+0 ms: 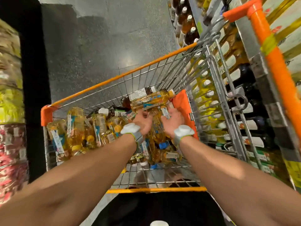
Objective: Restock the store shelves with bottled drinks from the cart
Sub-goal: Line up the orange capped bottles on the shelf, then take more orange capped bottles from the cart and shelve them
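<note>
A wire shopping cart (114,78) with orange rims stands in front of me, heaped with amber drink bottles (76,128). Both my arms reach into its far right corner. My left hand (143,121) curls its fingers under an amber bottle with an orange cap (151,100) that lies crosswise on top of the pile. My right hand (171,121) grips a bottle with a white and blue label (165,113) just beneath it. Another amber bottle (157,132) stands between my wrists. Each wrist carries a grey band with a white pod.
Store shelves with rows of white-capped bottles (210,88) run close along the cart's right side. An orange bar (268,54) with metal framing rises at the far right. Blurred packaged goods (9,98) fill the left edge. Grey floor (97,46) lies beyond the cart.
</note>
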